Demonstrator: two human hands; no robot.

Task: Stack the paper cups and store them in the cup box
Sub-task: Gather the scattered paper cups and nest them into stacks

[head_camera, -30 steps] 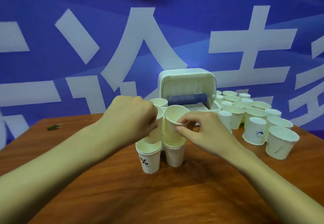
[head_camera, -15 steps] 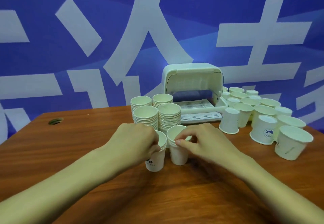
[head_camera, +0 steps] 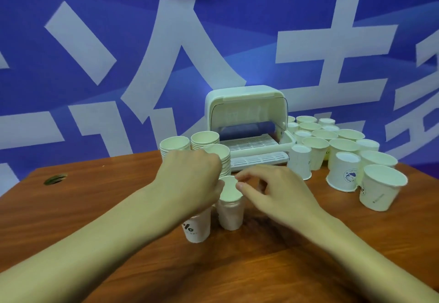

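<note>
Left hand grips, right hand touches adjacent cup stacks.

Single head-worn wide-angle view. Vantage: above near edge of brown wooden table, facing white plastic cup box with raised lid at centre. Axis forward and downward. Close range: tabletop before box fills lower half; blue banner wall with white characters behind box fills upper half.

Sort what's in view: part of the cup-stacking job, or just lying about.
Job:
printed white paper cup stack, under the left hand
plain white paper cup stack, pinched by the right hand
tall cup stacks
loose paper cups
open pale plastic cup box

Lying about:
dark round table hole
blue banner
</note>
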